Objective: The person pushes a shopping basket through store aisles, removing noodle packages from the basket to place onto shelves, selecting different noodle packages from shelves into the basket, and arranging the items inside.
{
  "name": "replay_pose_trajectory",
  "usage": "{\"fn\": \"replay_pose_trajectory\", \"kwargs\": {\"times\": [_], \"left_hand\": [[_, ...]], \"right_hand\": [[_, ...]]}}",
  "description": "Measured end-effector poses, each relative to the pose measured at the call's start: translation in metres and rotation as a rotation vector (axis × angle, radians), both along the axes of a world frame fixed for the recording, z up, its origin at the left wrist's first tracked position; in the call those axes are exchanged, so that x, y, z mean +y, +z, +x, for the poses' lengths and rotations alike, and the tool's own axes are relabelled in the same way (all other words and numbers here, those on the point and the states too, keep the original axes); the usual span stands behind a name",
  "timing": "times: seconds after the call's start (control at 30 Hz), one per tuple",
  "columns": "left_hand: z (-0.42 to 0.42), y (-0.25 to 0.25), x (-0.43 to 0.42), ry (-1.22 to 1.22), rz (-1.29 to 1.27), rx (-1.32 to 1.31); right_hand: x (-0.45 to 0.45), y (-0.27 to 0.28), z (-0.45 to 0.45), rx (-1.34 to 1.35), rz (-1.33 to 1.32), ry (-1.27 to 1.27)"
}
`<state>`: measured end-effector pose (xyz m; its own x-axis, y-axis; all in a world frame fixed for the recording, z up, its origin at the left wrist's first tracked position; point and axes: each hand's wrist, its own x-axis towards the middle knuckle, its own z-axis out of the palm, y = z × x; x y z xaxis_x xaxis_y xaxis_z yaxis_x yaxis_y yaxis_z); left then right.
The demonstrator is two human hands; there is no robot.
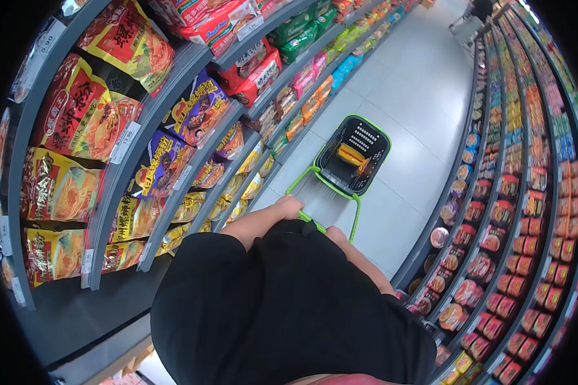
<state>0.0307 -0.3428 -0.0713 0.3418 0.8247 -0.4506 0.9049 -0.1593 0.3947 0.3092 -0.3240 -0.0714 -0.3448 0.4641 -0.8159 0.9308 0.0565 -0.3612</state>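
A black shopping basket (324, 163) with a bright green rim stands on the floor in front of me. One yellow and orange package (351, 156) lies inside it. The basket's green handle (355, 218) reaches back toward my body. My left hand (289, 206) is closed at the handle's left end, close to the shelf side. At the crossbar's other end, my right hand (336, 235) is also closed on the handle, its fingers partly hidden. My black shirt (282, 301) covers the lower middle of the view.
Shelves on the left carry bagged noodles (61, 186), with price tags (123, 142) along their edges. On the right, curved shelves hold rows of cup and bowl noodles (481, 264). A tiled floor (417, 83) runs between them. Far up the aisle is a person (480, 9) beside a cart.
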Motion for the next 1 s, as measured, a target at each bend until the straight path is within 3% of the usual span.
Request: {"fn": "replay_pose_trajectory", "kwargs": {"times": [0.2, 0.37, 0.6, 0.73, 0.87, 1.0], "left_hand": [[-0.01, 0.016, -0.056, -0.039, -0.116, 0.028], [-0.034, -0.002, -0.114, -0.133, -0.106, 0.023], [-0.073, -0.004, -0.235, -0.138, -0.138, -0.04], [-0.077, 0.01, -0.285, -0.138, -0.284, 0.004], [-0.087, 0.007, -0.332, -0.166, -0.253, 0.064], [-0.084, 0.009, -0.388, -0.117, -0.213, 0.07]], "right_hand": [[-0.062, 0.007, -0.01, 0.005, 0.093, 0.001], [-0.124, -0.006, -0.031, -0.048, 0.083, -0.023], [-0.263, -0.034, -0.071, -0.118, 0.085, -0.079], [-0.325, -0.004, -0.08, -0.152, 0.115, -0.09], [-0.37, 0.011, -0.093, -0.083, 0.182, -0.056], [-0.408, -0.017, -0.087, -0.115, 0.133, 0.018]]}}
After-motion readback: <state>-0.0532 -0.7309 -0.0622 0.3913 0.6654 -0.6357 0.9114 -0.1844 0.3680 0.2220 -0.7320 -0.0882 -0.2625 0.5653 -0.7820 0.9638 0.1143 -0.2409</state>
